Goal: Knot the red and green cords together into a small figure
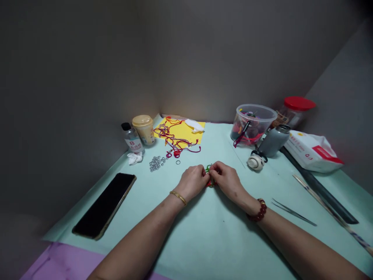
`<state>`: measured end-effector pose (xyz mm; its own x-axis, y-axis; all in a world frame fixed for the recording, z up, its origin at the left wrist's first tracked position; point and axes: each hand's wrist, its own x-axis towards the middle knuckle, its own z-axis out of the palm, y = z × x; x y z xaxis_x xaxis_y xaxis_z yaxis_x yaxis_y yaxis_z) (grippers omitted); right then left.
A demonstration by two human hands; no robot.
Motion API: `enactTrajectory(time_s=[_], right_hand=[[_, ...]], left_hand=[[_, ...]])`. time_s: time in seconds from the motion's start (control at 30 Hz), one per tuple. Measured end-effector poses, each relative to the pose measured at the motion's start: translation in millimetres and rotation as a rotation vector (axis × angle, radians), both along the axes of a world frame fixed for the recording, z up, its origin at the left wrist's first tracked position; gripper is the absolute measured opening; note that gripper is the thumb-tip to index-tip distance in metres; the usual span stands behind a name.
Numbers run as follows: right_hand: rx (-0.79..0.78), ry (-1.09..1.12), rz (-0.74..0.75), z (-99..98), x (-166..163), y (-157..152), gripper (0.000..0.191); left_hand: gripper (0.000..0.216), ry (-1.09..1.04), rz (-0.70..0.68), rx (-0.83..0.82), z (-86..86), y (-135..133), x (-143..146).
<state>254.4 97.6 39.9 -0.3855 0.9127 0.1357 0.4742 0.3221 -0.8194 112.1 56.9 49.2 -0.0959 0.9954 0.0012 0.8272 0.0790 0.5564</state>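
My left hand (192,181) and my right hand (226,179) meet at the middle of the pale green table mat (204,233). Both are closed in a pinch on a small knotted piece of red and green cord (209,175) held between the fingertips. Most of the cord is hidden by my fingers. A gold bracelet is on my left wrist and a red bead bracelet on my right. Beyond my hands lie a heap of small metal rings (155,163) and loose red and purple cords (175,142) on a yellow sheet (186,132).
A black phone (105,205) lies at the left. A small bottle (132,140) and a beige cup (143,129) stand at the back left. At the right are a clear tub (253,123), a grey flask (274,140), a red-lidded jar (294,111), a white bag (313,151), tweezers (293,212) and a long dark rod (319,190).
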Motion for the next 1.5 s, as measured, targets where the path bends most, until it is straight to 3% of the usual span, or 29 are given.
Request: enactTrajectory(time_s=[0.3,0.57,1.03,1.23,1.37,1.5], right_hand=[[0.269,-0.278,0.069,-8.9,4,5,0.013],[0.43,-0.56,0.087,-5.7,0,-1,0.016],[0.365,-0.437,0.092,-8.2,0,-1,0.017],[0.277,-0.204,0.115,4.7,13,5,0.02],[0.359,-0.183,0.182,10.7,26,-9,0.016],[0.446,-0.316,0.294,1.4,24,-32,0.013]], left_hand=[[0.017,-0.03,-0.001,-0.043,-4.6,5,-5],[0.02,-0.095,-0.026,-0.054,-4.1,5,-7],[0.012,-0.173,-0.052,-0.034,-6.2,4,-9],[0.013,-0.159,-0.08,-0.006,-3.3,2,-10],[0.012,-0.141,-0.093,0.011,-1.6,2,-10],[0.012,-0.154,-0.115,-0.006,-1.8,4,-14]])
